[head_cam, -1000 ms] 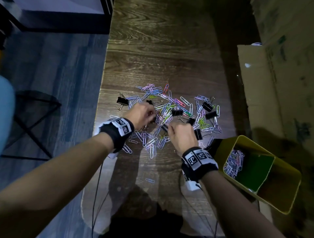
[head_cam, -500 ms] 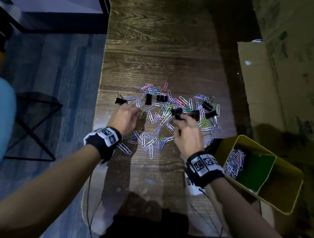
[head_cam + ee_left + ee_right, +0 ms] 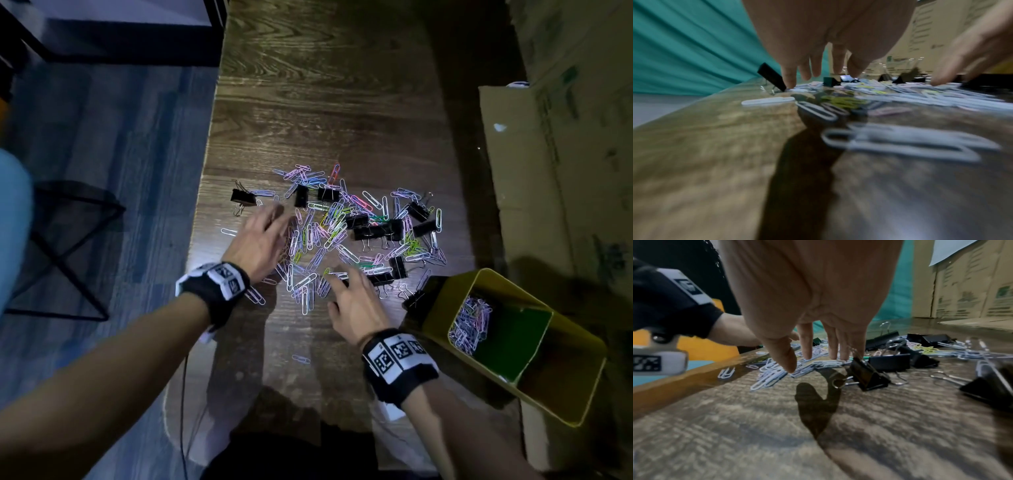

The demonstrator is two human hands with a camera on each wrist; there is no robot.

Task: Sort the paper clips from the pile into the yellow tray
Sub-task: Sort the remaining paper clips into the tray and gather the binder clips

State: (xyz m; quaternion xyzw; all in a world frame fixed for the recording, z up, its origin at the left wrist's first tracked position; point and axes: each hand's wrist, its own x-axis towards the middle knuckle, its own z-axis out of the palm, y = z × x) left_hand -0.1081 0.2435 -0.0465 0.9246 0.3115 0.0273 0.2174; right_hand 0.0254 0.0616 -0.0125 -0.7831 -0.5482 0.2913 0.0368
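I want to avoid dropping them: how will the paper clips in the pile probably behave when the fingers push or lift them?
The paper clips lie flat and thin on the glossy wooden table, so they will probably slide rather than roll. They overlap, so several may tangle and lift together. They look light; the right hand may find pinching one hard.

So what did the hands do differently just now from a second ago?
Both hands opened: the left hand spread flat and slid to the left side of the pile; the right hand drew back toward the near edge. The yellow tray stayed put.
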